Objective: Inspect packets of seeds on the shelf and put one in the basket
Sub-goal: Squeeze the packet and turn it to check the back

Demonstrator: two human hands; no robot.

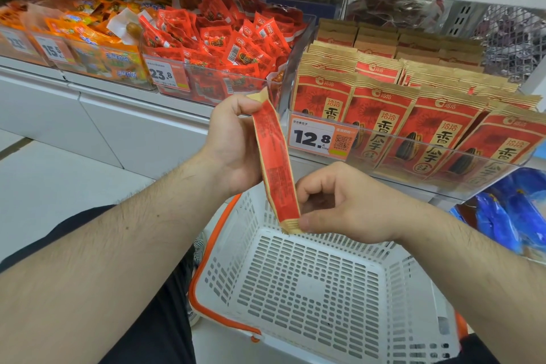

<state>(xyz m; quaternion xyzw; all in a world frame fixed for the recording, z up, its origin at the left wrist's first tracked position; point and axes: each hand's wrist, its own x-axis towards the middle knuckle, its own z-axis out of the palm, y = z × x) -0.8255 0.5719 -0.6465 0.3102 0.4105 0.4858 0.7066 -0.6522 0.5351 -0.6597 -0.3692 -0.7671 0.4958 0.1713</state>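
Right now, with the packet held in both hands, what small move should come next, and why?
Probably lower the red and tan paper seed packet into the white slotted plastic basket. The left hand grips its top, the right hand pinches its bottom, and the basket lies empty directly below.

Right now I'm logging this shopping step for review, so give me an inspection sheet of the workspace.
Surface: shelf with clear-fronted bins; price tag reads 12.8.
Job's things: seed packet held edge-on above the white basket, which holds nothing; more seed packets stand in the bin.
Clutter: red snack sachets, orange sachets, blue bags lower right.
Grippers: left hand grips the packet's top; right hand pinches its bottom seal with fingers.
Cables: nothing seen.
Surroundings: shop aisle, pale floor.
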